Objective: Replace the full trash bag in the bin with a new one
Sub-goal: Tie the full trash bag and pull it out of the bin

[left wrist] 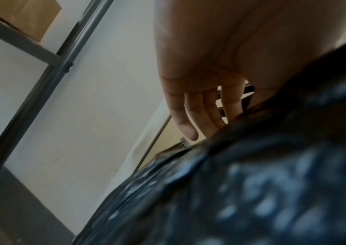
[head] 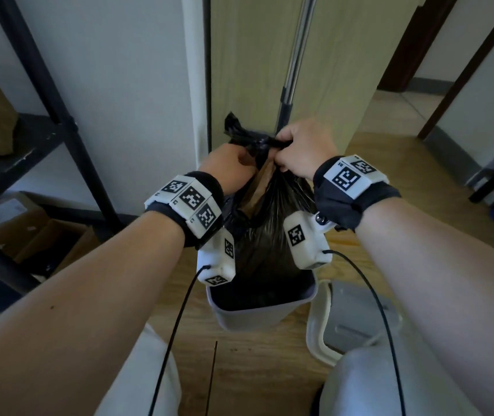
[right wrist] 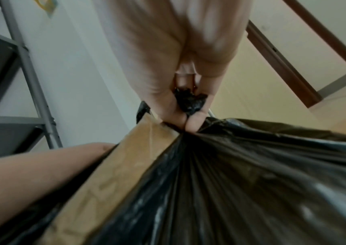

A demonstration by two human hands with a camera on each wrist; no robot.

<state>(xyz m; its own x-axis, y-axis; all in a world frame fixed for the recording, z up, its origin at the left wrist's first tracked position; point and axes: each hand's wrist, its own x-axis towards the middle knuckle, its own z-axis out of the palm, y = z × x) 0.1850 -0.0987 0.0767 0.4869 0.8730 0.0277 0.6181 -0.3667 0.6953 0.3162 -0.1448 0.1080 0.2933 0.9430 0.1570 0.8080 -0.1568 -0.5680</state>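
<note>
A wooden floor (head: 257,370) is carrying a grey bin (head: 251,313), with a grey-and-white lid (head: 350,322) lying flat just beside it. To one side a dark metal shelf (head: 29,151) is standing, with cardboard boxes (head: 38,235) sitting under it.

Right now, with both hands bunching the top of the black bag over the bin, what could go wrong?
The cardboard juts out of the trash bag mouth, so its corner may tear the thin plastic or block the knot. The right hand only pinches a small tuft; it could slip under load. The bag bottom sits in the bin, which might lift along.
</note>
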